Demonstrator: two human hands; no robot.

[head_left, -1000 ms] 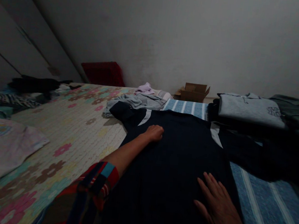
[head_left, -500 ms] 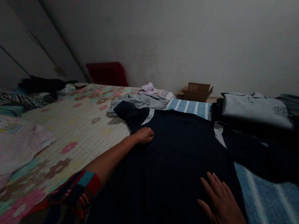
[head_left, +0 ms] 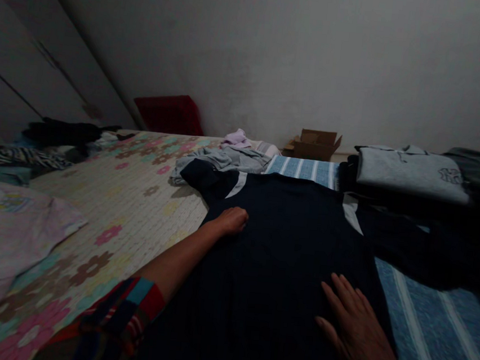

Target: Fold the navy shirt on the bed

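Note:
A dark navy long-sleeved top (head_left: 284,252) with white shoulder stripes lies spread out in front of me, its neckline at the far end. My left hand (head_left: 233,220) rests on its upper left part, just below the shoulder stripe. The fingers are curled into a fist, and whether cloth is pinched inside is hidden. Lower down on the right side, my right hand (head_left: 348,315) lies flat on the fabric with fingers stretched out. One sleeve bends back at the far left, while the other extends to the right.
Underneath are a floral quilt (head_left: 138,215) and a blue striped cloth (head_left: 417,316). A folded grey garment (head_left: 410,174) sits on dark clothes at right. Grey clothing (head_left: 220,161), a cardboard box (head_left: 316,146) and a red object (head_left: 170,114) stand toward the wall. A pink garment (head_left: 18,226) lies left.
The view has shifted very slightly. Both hands stay in nearly the same places on the navy top, the left closed and the right flat.

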